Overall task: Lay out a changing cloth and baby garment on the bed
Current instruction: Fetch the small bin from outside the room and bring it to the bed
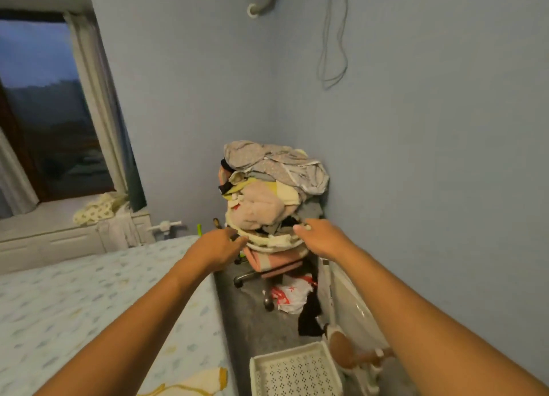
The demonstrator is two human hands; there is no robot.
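A tall pile of clothes sits on a pink office chair in the corner beyond the bed. Both my arms reach out to it. My left hand grips the left side of a white folded cloth at the bottom of the pile. On the cloth's right side, my right hand holds the same layer. The bed, in a pale patterned sheet, fills the lower left. A small cream and yellow knitted garment lies on the bed's near edge.
A white perforated basket stands on the floor at the bottom. A red and white plastic bag and a black cloth lie under the chair. A radiator lines the right wall. A window sill carries a patterned cloth.
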